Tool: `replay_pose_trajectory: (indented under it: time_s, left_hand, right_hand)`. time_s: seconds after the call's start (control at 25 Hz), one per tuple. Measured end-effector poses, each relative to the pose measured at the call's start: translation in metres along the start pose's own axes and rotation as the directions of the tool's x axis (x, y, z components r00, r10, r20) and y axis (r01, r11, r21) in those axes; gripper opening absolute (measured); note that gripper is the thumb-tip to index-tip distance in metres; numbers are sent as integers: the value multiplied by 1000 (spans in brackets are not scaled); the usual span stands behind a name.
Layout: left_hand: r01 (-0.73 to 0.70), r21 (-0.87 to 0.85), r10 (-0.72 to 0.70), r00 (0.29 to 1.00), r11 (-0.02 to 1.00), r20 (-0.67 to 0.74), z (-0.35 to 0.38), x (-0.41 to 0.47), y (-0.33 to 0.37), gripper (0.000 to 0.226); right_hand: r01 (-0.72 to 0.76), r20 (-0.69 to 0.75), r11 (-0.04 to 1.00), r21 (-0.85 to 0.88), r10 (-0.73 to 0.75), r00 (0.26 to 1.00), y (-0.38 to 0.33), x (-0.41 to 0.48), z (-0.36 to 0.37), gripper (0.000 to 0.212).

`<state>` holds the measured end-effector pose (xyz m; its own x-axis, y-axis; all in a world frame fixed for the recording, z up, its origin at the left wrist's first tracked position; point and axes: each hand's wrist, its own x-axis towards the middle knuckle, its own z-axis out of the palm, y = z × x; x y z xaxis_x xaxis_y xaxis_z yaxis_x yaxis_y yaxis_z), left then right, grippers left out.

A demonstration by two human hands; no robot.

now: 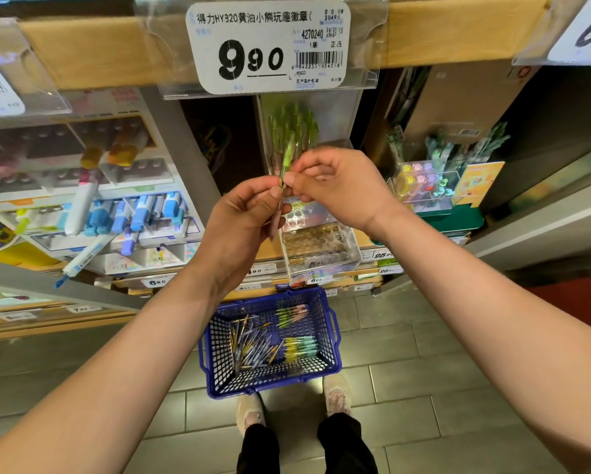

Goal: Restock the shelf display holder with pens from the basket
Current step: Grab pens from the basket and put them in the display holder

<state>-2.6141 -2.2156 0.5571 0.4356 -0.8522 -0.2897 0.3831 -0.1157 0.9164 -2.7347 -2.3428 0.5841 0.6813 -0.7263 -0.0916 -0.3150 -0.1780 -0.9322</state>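
Observation:
Both hands meet in front of the shelf on one green pen [288,155] that points up. My left hand [242,213] grips its lower part, with a pinkish end showing below the fingers. My right hand [335,186] pinches the pen near its middle. Right behind the pen stands the clear display holder [342,114] with several green pens upright in it. Below it a clear tray of round holes [321,244] sits on the shelf edge. On the floor the blue basket [333,333] holds several loose pens and two bundles.
A large price tag "9.90" [270,46] hangs on the wooden shelf edge above. Marker displays [116,213] fill the left shelf, a clear box of pastel pens [427,183] stands at right. Grey floor tiles and my shoes [337,395] lie below the basket.

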Motion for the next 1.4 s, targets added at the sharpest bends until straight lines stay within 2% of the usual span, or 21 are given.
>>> replay_pose_trajectory:
  time_s: [0.04, 0.12, 0.2, 0.32, 0.36, 0.48, 0.76, 0.92, 1.16, 1.24, 1.32, 1.4]
  left_hand:
    - [15, 10, -15, 1000, 1000, -24, -1, 0, -1, 16]
    - [65, -16, -66, 995, 998, -73, -4, 0, -3, 15]
    - [94, -54, -99, 989, 994, -105, -8, -1, -5, 14]
    - [117, -75, -125, 984, 990, -126, -13, -5, -7, 15]
    - [122, -79, -131, 983, 989, -129, -15, -6, -8, 14]
    - [131, -78, -141, 980, 988, -143, -20, -7, -8, 16]
    - [124, -67, -135, 974, 990, -182, -28, -6, -9, 19]
    - [127, -73, -139, 972, 989, -188, -29, -6, -7, 18]
    - [126, -77, -137, 976, 989, -167, -28, -7, -3, 18]
    - [127, -94, -141, 977, 987, -162, -28, -7, -2, 18]
    - [134, -122, -151, 977, 983, -148, -29, -8, 1, 17]
    - [137, -111, -153, 977, 984, -146, -28, -10, 3, 18]
  right_hand:
    - [-16, -6, 999, 44, 16, 1000, -2, 1, -3, 11]
    - [2, -109, 995, 97, 9, 994, -6, 7, -10, 1]
    - [56, -246, 991, 125, -24, 969, -10, 14, -15, 11]
    - [147, -360, 989, 29, -127, 925, -12, 25, -14, 4]
    - [162, -368, 987, -15, -156, 917, -12, 27, -12, 7]
    - [160, -360, 980, -121, -194, 913, -11, 28, -4, 9]
    - [138, -225, 936, -325, -219, 949, -1, 27, 8, 8]
    - [78, -179, 901, -426, -168, 969, 9, 26, 16, 22]
    - [67, -182, 909, -412, -154, 971, 15, 23, 23, 17]
    - [21, -177, 921, -388, -97, 979, 17, 20, 23, 8]
    - [-38, -182, 956, -290, -16, 983, 17, 14, 22, 6]
    - [-117, -183, 987, -113, 95, 978, 14, 6, 22, 8]
